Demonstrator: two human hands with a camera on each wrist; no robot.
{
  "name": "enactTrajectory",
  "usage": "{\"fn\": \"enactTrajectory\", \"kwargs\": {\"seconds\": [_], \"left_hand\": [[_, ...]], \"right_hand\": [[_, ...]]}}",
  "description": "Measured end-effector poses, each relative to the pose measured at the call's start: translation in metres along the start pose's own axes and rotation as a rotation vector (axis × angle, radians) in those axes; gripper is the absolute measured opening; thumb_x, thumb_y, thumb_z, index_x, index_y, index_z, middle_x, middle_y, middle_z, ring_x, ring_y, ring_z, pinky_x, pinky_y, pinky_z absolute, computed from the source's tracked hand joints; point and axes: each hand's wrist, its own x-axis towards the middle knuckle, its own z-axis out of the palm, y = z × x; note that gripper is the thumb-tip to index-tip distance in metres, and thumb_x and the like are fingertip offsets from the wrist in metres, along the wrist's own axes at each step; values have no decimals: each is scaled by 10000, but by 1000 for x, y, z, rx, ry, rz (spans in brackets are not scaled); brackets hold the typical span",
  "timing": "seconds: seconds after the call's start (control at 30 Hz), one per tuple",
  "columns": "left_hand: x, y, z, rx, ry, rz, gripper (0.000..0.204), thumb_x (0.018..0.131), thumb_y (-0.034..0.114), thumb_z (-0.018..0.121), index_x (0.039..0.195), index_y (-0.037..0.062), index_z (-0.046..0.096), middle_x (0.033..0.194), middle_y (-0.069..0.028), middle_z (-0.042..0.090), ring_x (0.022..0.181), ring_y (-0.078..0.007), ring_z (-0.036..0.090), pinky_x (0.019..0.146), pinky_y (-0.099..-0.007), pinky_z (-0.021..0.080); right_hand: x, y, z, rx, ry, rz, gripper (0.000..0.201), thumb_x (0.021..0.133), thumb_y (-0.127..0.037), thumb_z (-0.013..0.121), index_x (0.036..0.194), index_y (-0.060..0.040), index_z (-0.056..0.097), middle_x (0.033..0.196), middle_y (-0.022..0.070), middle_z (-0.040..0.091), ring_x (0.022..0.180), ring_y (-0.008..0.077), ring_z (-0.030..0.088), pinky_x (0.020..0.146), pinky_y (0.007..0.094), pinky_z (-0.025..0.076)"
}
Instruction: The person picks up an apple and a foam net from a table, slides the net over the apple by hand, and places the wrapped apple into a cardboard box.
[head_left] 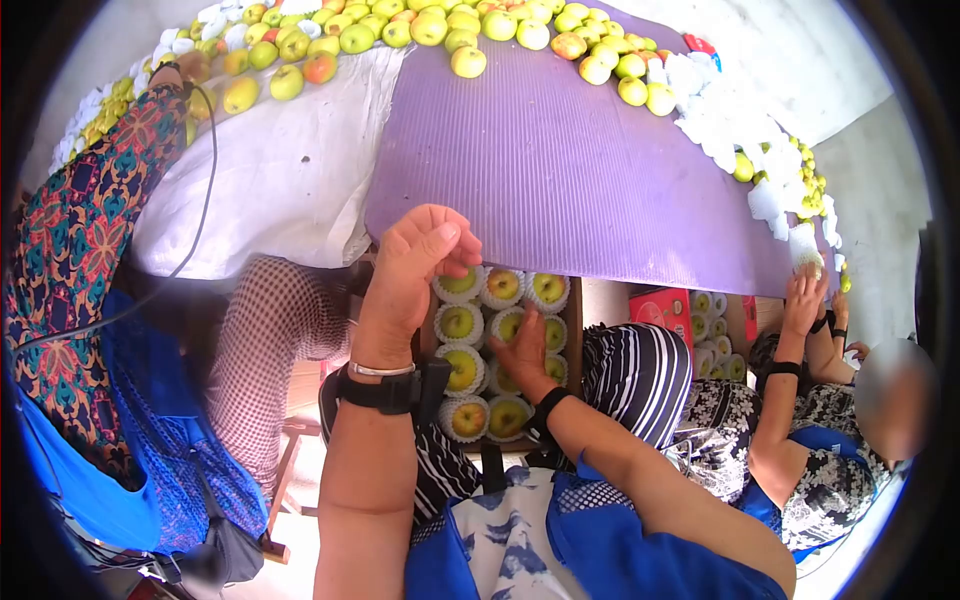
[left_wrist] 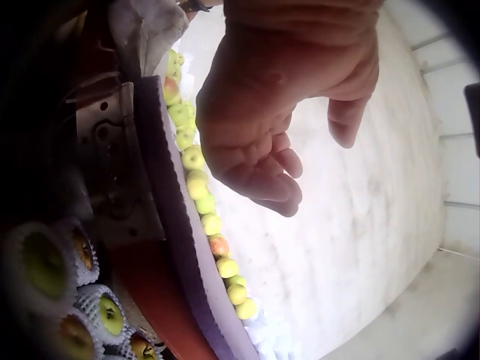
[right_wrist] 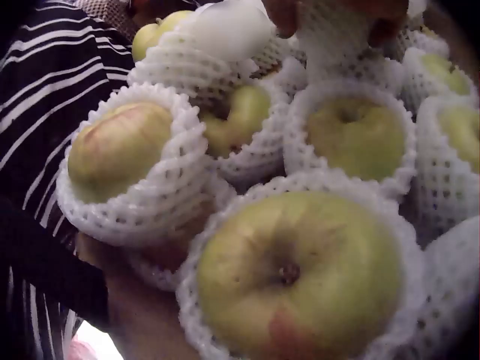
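My left hand [head_left: 420, 255] is raised above the near edge of the purple mat, its fingers loosely bent with nothing in them. In the left wrist view that hand [left_wrist: 277, 112] hangs in front of a pale wall, thumb apart from the fingers. Below, a box [head_left: 572, 345] holds apples in rows, each in a white foam net. My right hand [head_left: 525, 355] reaches down into the box. In the right wrist view its fingers [right_wrist: 386, 30] grip either side of a foam-netted apple [right_wrist: 337, 34]; the fruit itself is hidden by the net. A large netted apple [right_wrist: 300, 262] sits nearest that camera.
Loose apples [head_left: 430, 28] line the far edge of the purple mat [head_left: 520, 170], with white foam nets [head_left: 720, 110] at right. Another person's hand [head_left: 803, 300] touches the mat's right edge, near a red box [head_left: 660, 315]. A patterned sleeve [head_left: 100, 200] reaches over a white sheet [head_left: 270, 160].
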Motion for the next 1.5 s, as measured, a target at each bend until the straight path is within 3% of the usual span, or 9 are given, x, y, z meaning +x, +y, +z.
{"fn": "enactTrajectory", "kwargs": {"seconds": [0.27,0.53,0.87,1.07,1.17,1.23,1.3,1.37,1.5], "left_hand": [[-9,-9,5,50,59,-35,209,860,234,544,928,37,558,831,-66,623,740,-139,595,655,-238,469],[-6,-7,15,107,58,-48,200,868,229,540,927,39,558,830,-58,619,733,-128,586,650,-230,459],[0,-6,16,86,77,-45,172,856,209,546,906,45,551,815,-52,615,720,-123,590,630,-213,460],[5,-7,18,109,108,-57,160,860,206,542,899,50,552,794,-49,613,703,-123,589,623,-215,462],[7,-6,24,119,123,-64,157,867,208,533,888,53,552,790,-48,613,691,-123,588,612,-217,461],[8,-6,26,121,130,-60,155,870,208,529,882,55,552,791,-48,613,685,-122,588,607,-217,460],[10,-7,27,108,187,-70,153,872,211,527,873,60,551,784,-43,614,675,-119,587,593,-215,457],[14,-9,28,99,204,-76,150,872,211,527,868,62,550,766,-35,610,663,-114,584,582,-214,453],[22,-12,32,92,240,-90,146,877,203,521,859,61,549,752,-33,607,658,-113,584,572,-214,451]], "right_hand": [[2,-16,-4,22,-26,-12,893,598,-104,781,1306,9,250,1147,233,432,1086,387,427,933,417,366],[-7,5,-5,153,-178,-88,1037,591,-49,755,1367,16,71,1313,243,261,1241,376,276,1034,409,270],[-4,22,17,61,-28,-212,880,653,22,650,1367,18,137,1276,260,355,1192,419,350,1004,433,315],[-4,2,4,58,-67,-121,786,659,14,628,1334,18,227,1235,274,388,1124,428,402,943,458,358],[0,-6,-17,-76,2,-193,751,650,-47,669,1299,18,298,1222,279,397,1107,423,418,927,459,370],[-4,-34,-50,-179,-258,-139,774,627,-137,744,1269,19,340,1264,273,365,1159,399,385,971,444,337],[1,-42,-80,-198,-248,-243,618,650,-183,735,1179,2,476,1188,227,471,1076,363,480,913,424,402],[13,-70,-135,143,-396,-225,452,696,-178,702,1096,-30,554,1035,166,579,914,279,589,786,373,485],[73,-57,-200,137,66,-332,213,750,-171,629,921,-47,606,847,139,611,685,242,613,640,314,490]]}}
